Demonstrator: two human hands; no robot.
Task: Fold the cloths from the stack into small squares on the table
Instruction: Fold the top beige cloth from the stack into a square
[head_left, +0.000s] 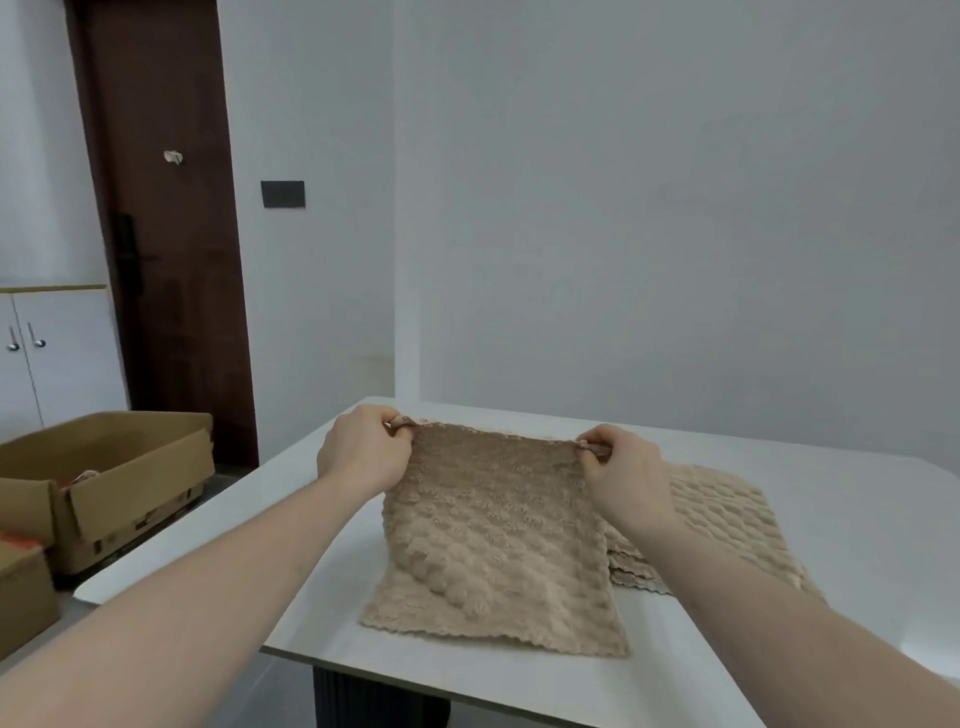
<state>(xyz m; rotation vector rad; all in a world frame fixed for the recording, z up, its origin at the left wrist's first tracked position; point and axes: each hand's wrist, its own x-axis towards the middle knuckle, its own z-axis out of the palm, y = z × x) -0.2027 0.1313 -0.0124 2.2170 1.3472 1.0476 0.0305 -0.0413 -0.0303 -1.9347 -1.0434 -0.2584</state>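
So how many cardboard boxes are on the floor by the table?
2 for certain, both left of the table: a large open cardboard box near the door, and a smaller box at the frame's left edge, partly cut off. More may lie out of view.

A dark brown door (166, 218) stands at about ten o'clock, with a small black wall plate (282, 194) on the grey wall just beside its right edge. Below, at nine o'clock, a white cabinet (57, 353) with two metal knobs sits behind open cardboard boxes (111, 483) on the floor.
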